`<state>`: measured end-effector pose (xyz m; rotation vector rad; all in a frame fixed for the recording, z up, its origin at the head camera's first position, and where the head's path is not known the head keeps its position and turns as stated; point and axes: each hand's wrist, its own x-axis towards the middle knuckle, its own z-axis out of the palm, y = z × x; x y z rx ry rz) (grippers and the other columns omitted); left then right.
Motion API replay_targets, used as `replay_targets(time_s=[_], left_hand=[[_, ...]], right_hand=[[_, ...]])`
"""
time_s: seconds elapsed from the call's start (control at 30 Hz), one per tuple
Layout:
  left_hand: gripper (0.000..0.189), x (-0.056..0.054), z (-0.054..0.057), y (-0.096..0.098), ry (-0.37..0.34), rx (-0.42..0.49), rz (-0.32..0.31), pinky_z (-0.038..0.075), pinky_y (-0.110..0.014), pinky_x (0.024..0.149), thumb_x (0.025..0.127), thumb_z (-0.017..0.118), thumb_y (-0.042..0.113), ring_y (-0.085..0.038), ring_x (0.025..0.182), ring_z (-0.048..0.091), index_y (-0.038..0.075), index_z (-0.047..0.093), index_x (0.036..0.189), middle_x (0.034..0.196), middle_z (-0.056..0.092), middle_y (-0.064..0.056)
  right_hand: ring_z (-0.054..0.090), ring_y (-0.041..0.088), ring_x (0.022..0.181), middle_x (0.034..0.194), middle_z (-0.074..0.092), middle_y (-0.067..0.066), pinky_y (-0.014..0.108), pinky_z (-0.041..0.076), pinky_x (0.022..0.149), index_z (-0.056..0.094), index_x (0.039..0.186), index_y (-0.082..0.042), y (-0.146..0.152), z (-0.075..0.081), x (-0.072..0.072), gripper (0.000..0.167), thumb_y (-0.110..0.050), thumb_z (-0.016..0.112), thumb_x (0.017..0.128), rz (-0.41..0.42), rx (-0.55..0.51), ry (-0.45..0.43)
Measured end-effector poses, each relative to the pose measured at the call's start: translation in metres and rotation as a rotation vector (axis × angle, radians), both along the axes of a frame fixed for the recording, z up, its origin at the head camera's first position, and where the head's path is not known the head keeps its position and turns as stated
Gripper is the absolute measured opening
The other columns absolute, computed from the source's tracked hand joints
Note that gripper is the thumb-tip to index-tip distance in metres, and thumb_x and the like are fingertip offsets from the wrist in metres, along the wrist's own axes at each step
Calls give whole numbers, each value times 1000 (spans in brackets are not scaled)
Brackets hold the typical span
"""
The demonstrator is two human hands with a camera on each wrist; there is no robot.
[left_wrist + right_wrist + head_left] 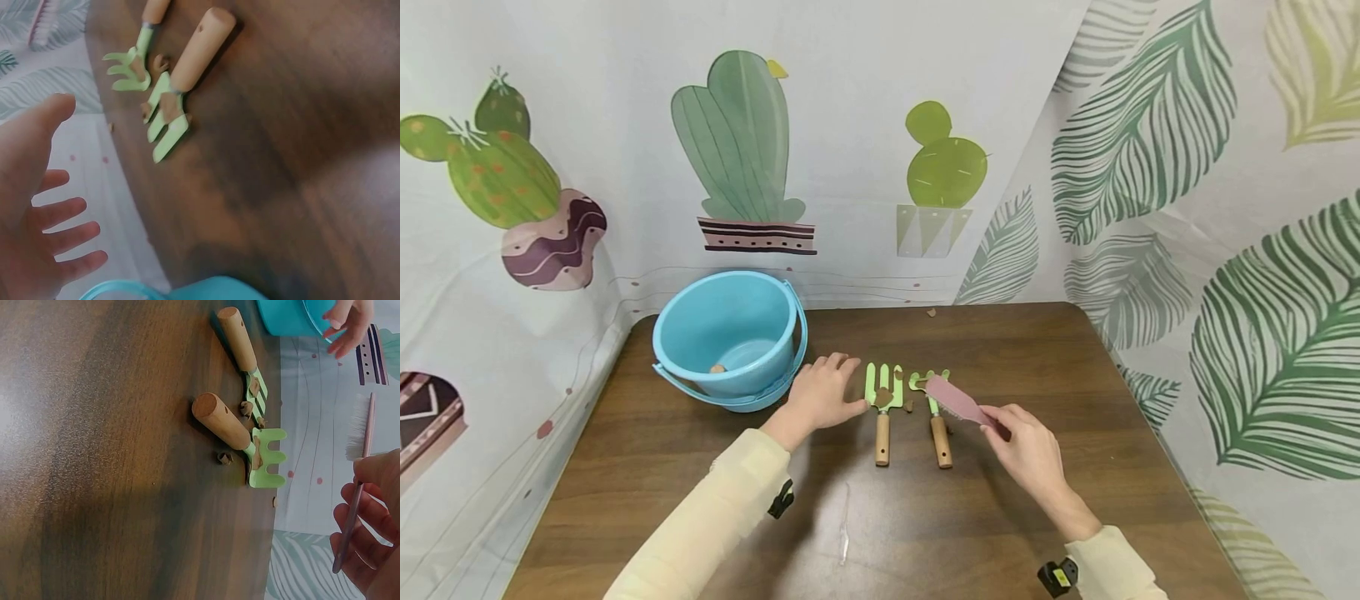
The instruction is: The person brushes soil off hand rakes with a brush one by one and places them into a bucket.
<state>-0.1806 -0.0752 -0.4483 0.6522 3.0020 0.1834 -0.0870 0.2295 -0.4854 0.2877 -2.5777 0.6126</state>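
Observation:
My right hand point(1028, 443) grips a pink brush point(953, 400) by its handle, and its white bristles show in the right wrist view. From the head view the brush head covers part of a small green rake point(942, 442) with a wooden handle. To its left lies a green garden fork point(882, 429), also wooden-handled, with brown crumbs on its tines. My left hand point(823, 393) hovers left of the fork, fingers spread and holding nothing. Brown bits point(247, 409) lie on and around both tools.
A blue bucket point(726, 321) stands at the table's back left, with a brown bit inside. A brown scrap point(932, 312) lies near the back edge of the wooden table point(1075, 533). Cloth printed with cacti and leaves hangs behind and beside the table.

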Motion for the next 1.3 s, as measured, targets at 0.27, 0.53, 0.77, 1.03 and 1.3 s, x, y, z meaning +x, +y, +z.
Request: replay_targets(time_s=[0.27, 0.53, 0.77, 1.03, 1.3], left_hand=[[73, 7, -27, 11, -16, 1, 58, 44, -46, 86, 74, 60, 63, -33, 106, 53, 14, 49, 127, 120, 52, -10], [70, 15, -44, 29, -59, -13, 119, 46, -44, 79, 76, 56, 63, -31, 99, 55, 12, 52, 125, 116, 53, -11], [68, 22, -57, 40, -96, 16, 154, 48, -43, 69, 75, 60, 61, -28, 93, 56, 11, 54, 120, 108, 53, -10], [73, 29, -74, 50, -131, 22, 207, 49, -43, 63, 74, 60, 62, -29, 93, 57, 8, 54, 122, 104, 54, -11], [63, 36, -85, 62, -140, 41, 284, 48, -41, 58, 71, 64, 60, -28, 82, 59, 6, 55, 103, 94, 53, -11]], right_hand=[[53, 6, 63, 81, 65, -4, 26, 43, 51, 71, 99, -16, -1, 0, 1, 27, -14, 76, 72, -4, 2, -21], [53, 6, 63, 81, 64, -5, 27, 43, 51, 71, 99, -17, -1, -1, 0, 27, -14, 75, 72, -8, 0, -24], [54, 8, 63, 81, 64, -5, 27, 43, 51, 71, 99, -16, -1, -2, 0, 27, -13, 75, 72, -5, -8, -25], [55, 7, 63, 81, 64, -5, 27, 43, 51, 71, 99, -16, -1, -3, 1, 27, -14, 75, 73, -6, -7, -33], [55, 7, 63, 80, 64, -6, 27, 43, 51, 71, 99, -17, -1, -3, 1, 27, -14, 75, 72, -9, -4, -33]])
